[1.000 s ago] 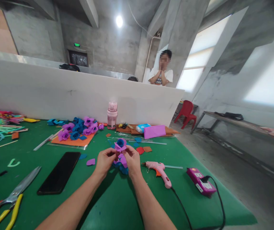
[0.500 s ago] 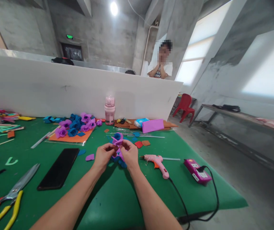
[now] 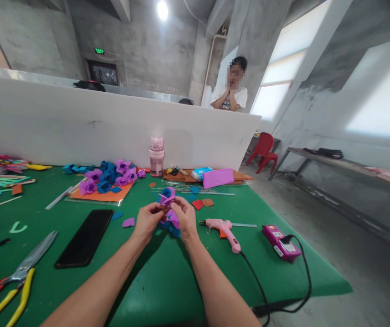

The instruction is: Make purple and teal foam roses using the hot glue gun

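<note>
Both my hands meet above the green table [image 3: 167, 290] around a purple and blue foam flower [image 3: 167, 196]. My left hand [image 3: 146, 221] pinches its lower petals from the left. My right hand [image 3: 183, 216] pinches the same flower from the right, fingers curled on a purple petal. Loose blue and purple petals [image 3: 172, 227] lie under my hands. A pink glue gun [image 3: 224, 229] lies just right of my right hand, its cord running off the table's front.
A black phone [image 3: 84, 237], scissors [image 3: 27, 263] and yellow-handled pliers [image 3: 12, 302] lie at the left. Finished foam flowers [image 3: 108, 179] sit on an orange sheet by a pink bottle [image 3: 156, 156]. A pink power box [image 3: 280, 243] lies right. A person stands behind the white partition [image 3: 79, 127].
The flower has tipped a little and my fingers have shifted on its petals. My view has dropped slightly since a second ago. Nothing else on the table moved.
</note>
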{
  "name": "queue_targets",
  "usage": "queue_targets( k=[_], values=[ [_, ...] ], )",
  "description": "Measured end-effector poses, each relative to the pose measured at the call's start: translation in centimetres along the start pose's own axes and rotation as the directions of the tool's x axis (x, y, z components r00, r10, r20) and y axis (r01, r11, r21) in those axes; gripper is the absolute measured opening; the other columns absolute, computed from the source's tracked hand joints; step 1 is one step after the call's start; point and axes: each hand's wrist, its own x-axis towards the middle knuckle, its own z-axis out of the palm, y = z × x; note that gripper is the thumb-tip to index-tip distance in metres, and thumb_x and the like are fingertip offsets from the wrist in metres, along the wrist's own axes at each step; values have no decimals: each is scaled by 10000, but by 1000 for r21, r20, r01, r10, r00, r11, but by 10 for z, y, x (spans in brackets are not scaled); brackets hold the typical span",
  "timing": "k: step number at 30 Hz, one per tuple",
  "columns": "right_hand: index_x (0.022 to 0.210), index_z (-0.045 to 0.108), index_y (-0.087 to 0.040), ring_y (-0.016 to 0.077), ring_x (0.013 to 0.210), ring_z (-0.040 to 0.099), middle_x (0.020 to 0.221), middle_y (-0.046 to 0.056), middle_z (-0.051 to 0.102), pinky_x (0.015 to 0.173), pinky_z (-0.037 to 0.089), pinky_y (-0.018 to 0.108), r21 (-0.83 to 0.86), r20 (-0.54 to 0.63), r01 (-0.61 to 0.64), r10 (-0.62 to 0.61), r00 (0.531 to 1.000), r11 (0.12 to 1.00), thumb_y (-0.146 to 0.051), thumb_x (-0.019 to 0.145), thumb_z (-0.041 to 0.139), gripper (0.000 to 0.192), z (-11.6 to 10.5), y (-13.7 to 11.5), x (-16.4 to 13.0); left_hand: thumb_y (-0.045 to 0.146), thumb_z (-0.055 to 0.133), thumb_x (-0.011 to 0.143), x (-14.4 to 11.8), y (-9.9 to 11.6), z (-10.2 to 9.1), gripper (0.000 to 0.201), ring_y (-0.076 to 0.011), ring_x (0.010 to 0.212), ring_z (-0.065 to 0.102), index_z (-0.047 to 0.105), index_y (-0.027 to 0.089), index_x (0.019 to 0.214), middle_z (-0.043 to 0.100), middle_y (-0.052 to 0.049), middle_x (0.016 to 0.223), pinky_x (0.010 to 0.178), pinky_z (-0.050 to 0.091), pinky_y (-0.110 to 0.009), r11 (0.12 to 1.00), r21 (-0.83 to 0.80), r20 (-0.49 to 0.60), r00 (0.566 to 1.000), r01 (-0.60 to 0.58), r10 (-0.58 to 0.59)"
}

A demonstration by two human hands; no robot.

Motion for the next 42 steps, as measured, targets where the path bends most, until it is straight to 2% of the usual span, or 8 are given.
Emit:
queue_targets(
  k=[6, 15, 24, 32, 37, 42],
  values=[
    [968, 591, -178, 158, 748, 630, 823, 24, 684, 718, 490, 278, -68, -42, 4, -7, 999, 998, -168, 660, 572, 308, 4, 10, 1, 197, 662, 581, 2, -6, -2, 98, -91, 456, 503, 619, 137, 644, 569, 30, 490, 487, 394, -208, 1000, -17, 12, 1000, -5, 6],
    [951, 587, -180, 166, 767, 652, 825, 28, 697, 743, 493, 288, -148, -40, 7, -13, 999, 989, -166, 694, 535, 263, 1, 10, 2, 248, 691, 590, 2, -6, -2, 139, -87, 453, 501, 620, 138, 637, 570, 27, 500, 481, 393, -204, 1000, -11, 21, 1000, 0, 0],
    [942, 601, -180, 164, 716, 650, 793, 27, 705, 700, 495, 278, -151, -74, -13, 1, 997, 988, -190, 683, 562, 262, 1, 8, 2, 268, 707, 574, 2, -6, -1, 163, -92, 447, 506, 628, 143, 641, 566, 29, 492, 479, 399, -210, 1000, -8, 2, 1000, -1, 1],
    [945, 604, -179, 167, 739, 647, 810, 30, 706, 725, 495, 288, -183, -64, -12, 0, 998, 983, -188, 682, 557, 268, 0, 8, 2, 251, 711, 550, 0, -1, 1, 158, -89, 440, 501, 632, 139, 627, 574, 27, 482, 471, 387, -203, 1000, -4, -12, 1000, 9, -9],
    [889, 622, -177, 161, 733, 636, 798, 26, 695, 700, 491, 271, -117, -46, -24, 19, 999, 993, -186, 671, 551, 229, 2, 8, 1, 223, 681, 562, 0, -2, 0, 111, -97, 441, 510, 620, 144, 611, 575, 27, 470, 484, 401, -210, 1000, 7, -4, 1000, -4, 4],
    [782, 630, -171, 131, 628, 584, 691, 0, 649, 624, 465, 240, -128, -38, -8, 3, 999, 992, -214, 675, 578, 127, 4, 6, 0, 220, 664, 566, 1, -3, -1, 94, -98, 446, 506, 613, 149, 601, 573, 30, 465, 491, 401, -211, 1000, 22, 10, 1000, -17, 17]
  ],
)
